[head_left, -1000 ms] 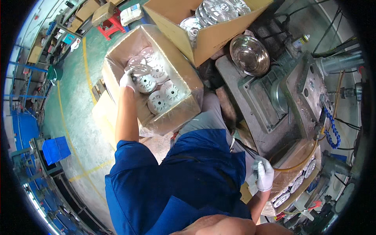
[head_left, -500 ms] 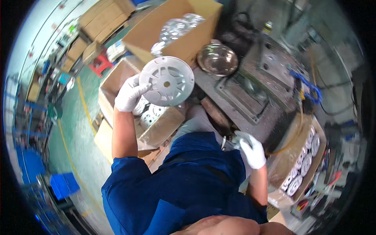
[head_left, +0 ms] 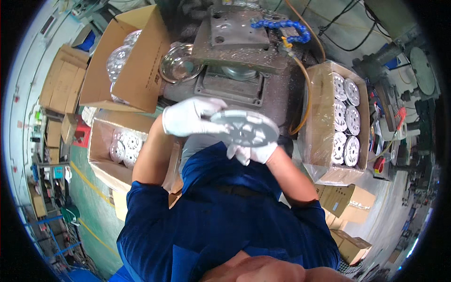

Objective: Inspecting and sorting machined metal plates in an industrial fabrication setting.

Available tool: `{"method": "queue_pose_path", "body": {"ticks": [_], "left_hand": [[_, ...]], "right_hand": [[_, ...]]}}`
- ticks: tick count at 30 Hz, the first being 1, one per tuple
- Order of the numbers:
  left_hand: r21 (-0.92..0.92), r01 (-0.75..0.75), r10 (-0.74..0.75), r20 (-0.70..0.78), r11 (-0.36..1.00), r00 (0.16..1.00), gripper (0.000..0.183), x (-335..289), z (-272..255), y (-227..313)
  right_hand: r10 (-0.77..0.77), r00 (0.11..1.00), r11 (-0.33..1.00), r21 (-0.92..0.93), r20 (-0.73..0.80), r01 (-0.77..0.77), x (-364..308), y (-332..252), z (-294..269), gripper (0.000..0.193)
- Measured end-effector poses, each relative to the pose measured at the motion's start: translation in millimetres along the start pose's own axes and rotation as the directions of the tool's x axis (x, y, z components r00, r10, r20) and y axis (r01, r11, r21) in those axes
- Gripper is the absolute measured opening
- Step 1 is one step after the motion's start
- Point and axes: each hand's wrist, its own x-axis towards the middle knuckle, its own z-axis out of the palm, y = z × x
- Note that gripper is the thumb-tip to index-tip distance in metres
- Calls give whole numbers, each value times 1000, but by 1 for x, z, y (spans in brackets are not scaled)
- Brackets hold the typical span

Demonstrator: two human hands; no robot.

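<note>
A round silver-grey metal disc (head_left: 244, 130) with a pattern of cut-outs is tilted in front of my body. My left hand (head_left: 195, 117), in a white glove, grips its left rim, with the thumb and fingers on either side. My right hand (head_left: 260, 152), also gloved in white, is just under the disc's near edge. Its visible fingers are curled. The disc covers part of this hand, so whether it touches the disc or holds something else is hidden.
Ahead stands a metal press die (head_left: 239, 42) with a blue segmented hose (head_left: 286, 27). A shiny bowl (head_left: 181, 65) sits beside it. Cartons holding similar discs stand at left (head_left: 101, 155) and right (head_left: 317, 127); another carton (head_left: 127, 61) holds shiny domed parts.
My left hand has brought the disc from the left to the middle, tilting it flatter. My right hand has moved left, under the disc. The head view has turned to the right.
</note>
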Motion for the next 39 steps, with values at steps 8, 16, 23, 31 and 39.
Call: {"method": "queue_pose_path", "body": {"ticks": [8, 16, 23, 31, 39], "left_hand": [[331, 19, 115, -381, 943, 917, 58, -8, 30, 6], [-665, -131, -373, -559, 736, 740, 46, -11, 42, -36], [-675, -131, -465, -622, 726, 630, 33, 2, 71, -51], [380, 310, 22, -661, 871, 750, 62, 51, 128, -41], [588, -55, 29, 54, 807, 998, 50, 37, 118, -31]], "right_hand": [[-427, 862, 898, -234, -272, 372, -19, 13, -11, 40], [-480, 744, 807, 99, -464, 582, -44, -1, -19, 46], [-604, 653, 712, 57, -456, 700, -25, -6, 2, 40], [-529, 520, 726, -41, -671, 686, -3, 6, -10, 34], [-542, 457, 654, -13, -705, 756, -55, -3, -20, 33]]}}
